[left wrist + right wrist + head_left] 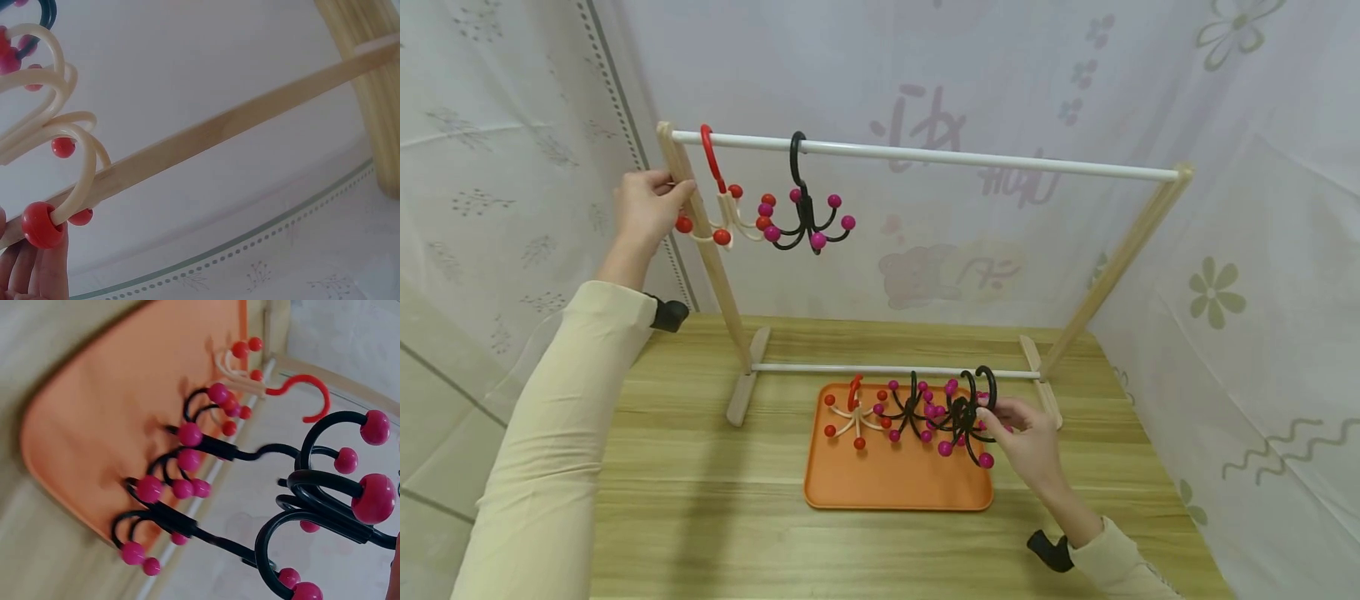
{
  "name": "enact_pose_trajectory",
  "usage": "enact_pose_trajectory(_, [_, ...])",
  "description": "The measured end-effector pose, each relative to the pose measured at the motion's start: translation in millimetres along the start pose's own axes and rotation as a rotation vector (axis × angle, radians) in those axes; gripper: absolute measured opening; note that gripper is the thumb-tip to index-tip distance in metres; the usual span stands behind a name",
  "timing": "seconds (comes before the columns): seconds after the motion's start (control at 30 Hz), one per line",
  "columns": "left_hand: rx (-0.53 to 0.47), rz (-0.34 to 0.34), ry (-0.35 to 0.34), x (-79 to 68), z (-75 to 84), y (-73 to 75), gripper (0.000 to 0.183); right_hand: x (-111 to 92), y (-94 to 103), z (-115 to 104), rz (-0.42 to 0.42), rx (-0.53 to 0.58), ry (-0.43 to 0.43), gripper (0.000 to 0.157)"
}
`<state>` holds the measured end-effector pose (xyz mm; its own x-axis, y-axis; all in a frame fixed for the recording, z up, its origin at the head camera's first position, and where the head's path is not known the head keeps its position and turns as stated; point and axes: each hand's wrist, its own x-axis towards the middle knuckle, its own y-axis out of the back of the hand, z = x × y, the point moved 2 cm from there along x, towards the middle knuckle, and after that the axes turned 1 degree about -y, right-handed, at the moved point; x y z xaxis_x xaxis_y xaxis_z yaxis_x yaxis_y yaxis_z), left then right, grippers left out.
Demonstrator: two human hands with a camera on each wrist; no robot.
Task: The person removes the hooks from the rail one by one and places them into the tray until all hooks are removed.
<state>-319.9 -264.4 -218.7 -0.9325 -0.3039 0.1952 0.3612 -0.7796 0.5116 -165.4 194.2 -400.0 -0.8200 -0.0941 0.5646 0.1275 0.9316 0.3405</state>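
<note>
My left hand [646, 207] grips the left wooden post [715, 271] of a rack near its top. Beside it, a cream multi-hook hanger [727, 218] with red balls and a red hook hangs from the white rail [925, 155]. To its right hangs a black multi-hook hanger [806, 208] with magenta balls. Over the right end of an orange tray [898, 492], my right hand [1028, 442] pinches another black hanger [331, 503] by its stem, raised above the tray. Two more black hangers and a cream hanger [857, 417] with red balls stand on the tray.
The rack's right post [1116, 258] rises behind and right of the tray. A lower white bar [880, 368] joins the rack's feet just behind the tray. Everything stands on a wood-grain table [752, 517], with patterned curtains [1262, 250] around it.
</note>
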Motion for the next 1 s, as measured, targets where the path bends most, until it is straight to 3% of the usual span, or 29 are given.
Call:
enact_pose_trajectory(0.03, [0.000, 0.000, 0.001, -0.1, 0.2, 0.0, 0.050, -4, -0.8, 8, 0.004, -0.003, -0.001, 0.012])
enact_pose_trajectory(0.07, [0.000, 0.001, 0.001, -0.2, 0.2, 0.1, 0.050, -11, -2.4, 32, 0.012, 0.022, 0.019, 0.014])
enact_pose_trajectory(0.17, [-0.001, -0.001, 0.003, -0.6, 1.0, -0.1, 0.050, -35, -7.9, 120, 0.032, 0.052, 0.053, 0.021])
enact_pose_trajectory(0.2, [-0.001, -0.003, 0.003, -0.7, 1.2, -0.2, 0.050, -37, -8.5, 124, 0.033, 0.075, 0.066, 0.021])
enact_pose_trajectory(0.23, [0.001, -0.004, 0.001, -0.7, 1.3, -0.3, 0.050, -45, -11.3, 147, 0.030, 0.111, 0.086, 0.020])
enact_pose_trajectory(0.27, [0.005, -0.006, 0.001, -0.8, 1.4, -0.5, 0.050, -50, -12.9, 156, 0.036, 0.130, 0.106, 0.022])
enact_pose_trajectory(0.4, [0.003, -0.002, -0.008, -1.2, 1.1, -0.3, 0.050, -43, -14.5, 81, 0.010, 0.118, 0.090, 0.014])
enact_pose_trajectory(0.43, [0.004, 0.001, -0.011, -1.4, 1.0, -0.1, 0.049, -45, -16.3, 82, 0.006, 0.094, 0.074, 0.014])
enact_pose_trajectory(0.5, [0.001, 0.005, -0.016, -1.7, 0.7, 0.1, 0.049, -41, -16.3, 55, -0.009, 0.045, 0.026, 0.012])
enact_pose_trajectory(0.63, [-0.002, 0.006, -0.018, -1.5, 0.4, 0.9, 0.049, -47, -20.6, 58, -0.029, 0.006, -0.039, 0.011])
enact_pose_trajectory(0.77, [0.001, 0.012, -0.018, -2.0, 0.8, 1.2, 0.048, -53, -25.9, 70, -0.015, 0.008, -0.036, 0.009])
enact_pose_trajectory(0.8, [0.004, 0.012, -0.018, -2.1, 0.9, 1.2, 0.048, -57, -29.0, 83, -0.014, 0.044, -0.019, 0.008])
enact_pose_trajectory(1.0, [0.012, 0.005, -0.017, -2.3, 0.9, 1.1, 0.049, -62, -35.6, 96, -0.014, 0.056, -0.052, 0.008])
